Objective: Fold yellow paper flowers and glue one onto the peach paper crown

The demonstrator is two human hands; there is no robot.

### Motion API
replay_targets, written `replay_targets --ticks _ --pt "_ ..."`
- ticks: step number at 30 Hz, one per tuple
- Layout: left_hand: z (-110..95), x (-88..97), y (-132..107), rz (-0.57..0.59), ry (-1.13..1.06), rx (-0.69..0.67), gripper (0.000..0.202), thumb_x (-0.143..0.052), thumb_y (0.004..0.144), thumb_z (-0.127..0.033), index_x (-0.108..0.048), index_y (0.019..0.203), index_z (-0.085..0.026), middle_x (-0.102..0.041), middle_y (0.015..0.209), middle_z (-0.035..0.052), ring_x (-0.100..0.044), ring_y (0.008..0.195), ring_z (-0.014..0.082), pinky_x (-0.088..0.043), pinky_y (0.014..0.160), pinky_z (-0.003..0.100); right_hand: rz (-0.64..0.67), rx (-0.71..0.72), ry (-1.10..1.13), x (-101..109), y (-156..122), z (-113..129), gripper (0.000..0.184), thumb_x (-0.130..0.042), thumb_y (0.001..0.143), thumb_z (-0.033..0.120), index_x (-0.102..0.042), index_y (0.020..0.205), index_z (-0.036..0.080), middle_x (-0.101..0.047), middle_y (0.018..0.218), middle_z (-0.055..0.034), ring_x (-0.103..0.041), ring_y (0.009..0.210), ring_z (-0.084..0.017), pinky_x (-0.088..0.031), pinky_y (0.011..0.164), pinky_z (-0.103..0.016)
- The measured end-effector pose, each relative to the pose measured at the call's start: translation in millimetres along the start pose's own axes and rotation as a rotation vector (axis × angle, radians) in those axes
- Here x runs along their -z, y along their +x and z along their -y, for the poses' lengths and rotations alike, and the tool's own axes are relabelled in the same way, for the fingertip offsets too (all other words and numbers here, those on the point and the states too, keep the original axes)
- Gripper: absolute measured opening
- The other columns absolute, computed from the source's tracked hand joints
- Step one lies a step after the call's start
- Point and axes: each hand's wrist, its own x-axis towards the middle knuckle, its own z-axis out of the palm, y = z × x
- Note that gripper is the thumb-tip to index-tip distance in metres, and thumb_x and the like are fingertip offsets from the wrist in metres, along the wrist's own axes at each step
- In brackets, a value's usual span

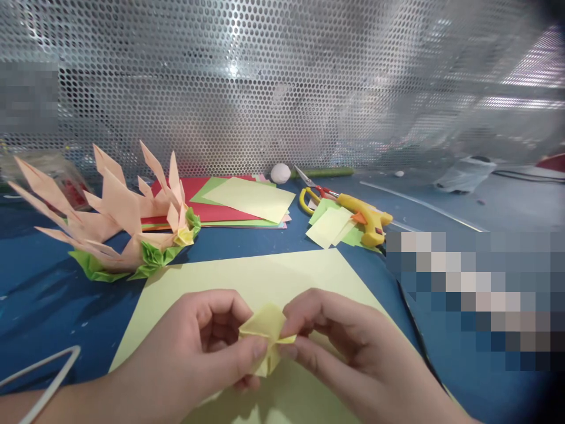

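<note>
1. Two hands are clamped on one small folded yellow paper (pixel 266 321): the left hand (pixel 207 341) has its thumb flat on the near face, the right hand (pixel 348 341) pinches the right-hand flap between thumb and index finger.
2. For a clean fold, the left hand would best act as the anchor while the right works the flap; light, even pressure along the crease should suit such thin paper, since a hard tug could tear it or skew the layers.
3. The piece sits between the two thumbs, its rounded top rising above them and its lower tip below the left one, over the middle of a pale yellow sheet (pixel 309 274). Whether it touches that sheet cannot be told.
4. By the sheet's far left corner stands a peach-and-green origami ring (pixel 121 203).
5. Just beyond its far right corner lie small paper squares (pixel 329 228) and a yellow glue gun (pixel 368 219).
6. Toward the back edge of the blue worktop (pixel 233 241) are a coloured paper stack (pixel 251 197) and scissors (pixel 305 178).
</note>
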Motion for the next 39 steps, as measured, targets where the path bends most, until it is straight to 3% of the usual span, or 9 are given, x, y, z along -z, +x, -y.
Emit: replay_targets --ticks 8,12,18,24,30,33,36,39 --pt "2 -2.4 1 0.01 -0.005 0.01 0.024 -0.08 0.066 -0.022 -0.057 0.062 -0.018 -0.053 0.052 -0.0093 -0.049 0.053 0.0088 -0.05 0.06 0.021 -0.063 -0.002 -0.046 -4 -2 1 0.011 -0.06 0.082 0.024 -0.057 0.072 0.022 -0.066 0.067 0.0012 -0.061 0.061 -0.013 -0.047 0.055 -0.02" --pt "1 -2.3 0 0.009 0.041 0.014 0.028 -0.081 0.064 -0.018 -0.053 0.06 -0.018 -0.048 0.052 -0.0102 -0.042 0.051 0.0071 -0.039 0.051 0.016 -0.068 -0.001 -0.069 -4 -2 1 0.009 -0.059 0.082 0.021 -0.058 0.072 0.022 -0.066 0.066 0.0013 -0.061 0.059 -0.013 -0.046 0.053 -0.02" --pt "-1 -6.0 1 0.049 0.173 -0.001 0.019 -0.071 0.069 -0.022 -0.054 0.063 -0.017 -0.052 0.06 -0.0059 -0.044 0.057 0.0104 -0.033 0.051 0.02 -0.07 -0.065 -0.044 -7 -3 3 0.011 -0.061 0.079 0.026 -0.058 0.07 0.022 -0.063 0.061 0.002 -0.058 0.056 -0.012 -0.044 0.054 -0.021" --pt "-4 -10.8 1 0.029 0.272 -0.014 0.019 -0.061 0.068 -0.02 -0.044 0.058 -0.021 -0.044 0.055 -0.0082 -0.037 0.053 0.0099 -0.026 0.048 0.022 -0.057 -0.138 0.013 -11 -5 7 0.012 -0.06 0.078 0.029 -0.055 0.069 0.023 -0.056 0.055 0.0044 -0.05 0.05 -0.011 -0.039 0.05 -0.022" --pt "-1 -8.5 0 0.007 0.322 -0.037 0.028 -0.06 0.068 -0.018 -0.034 0.056 -0.023 -0.032 0.052 -0.0109 -0.027 0.05 0.0085 -0.019 0.043 0.022 -0.133 -0.19 0.106 -17 -5 10 0.013 -0.059 0.072 0.021 -0.048 0.065 0.024 -0.052 0.055 0.0067 -0.047 0.049 -0.01 -0.036 0.046 -0.022" --pt "2 -4.6 2 0.02 0.289 -0.013 0.03 -0.066 0.069 -0.023 -0.038 0.059 -0.022 -0.037 0.054 -0.0103 -0.033 0.049 0.0081 -0.024 0.044 0.02 -0.171 -0.176 0.117 -17 -4 12 0.012 -0.06 0.072 0.021 -0.05 0.066 0.024 -0.051 0.054 0.0072 -0.046 0.049 -0.01 -0.035 0.046 -0.022" --pt "0 -1.7 5 0.058 0.17 0.019 0.022 -0.074 0.069 -0.025 -0.052 0.066 -0.019 -0.053 0.057 -0.0068 -0.051 0.052 0.011 -0.039 0.05 0.02 -0.214 -0.177 0.148 -13 -2 11 0.009 -0.065 0.073 0.023 -0.056 0.073 0.024 -0.053 0.054 0.0081 -0.047 0.048 -0.009 -0.037 0.046 -0.02" --pt "-5 -1.2 6 0.092 0.082 0.019 0.016 -0.076 0.071 -0.027 -0.065 0.069 -0.016 -0.062 0.058 -0.0037 -0.059 0.057 0.012 -0.046 0.056 0.02 -0.21 -0.174 0.205 -9 1 7 0.01 -0.068 0.075 0.023 -0.058 0.078 0.023 -0.057 0.055 0.0078 -0.053 0.049 -0.008 -0.042 0.049 -0.02"
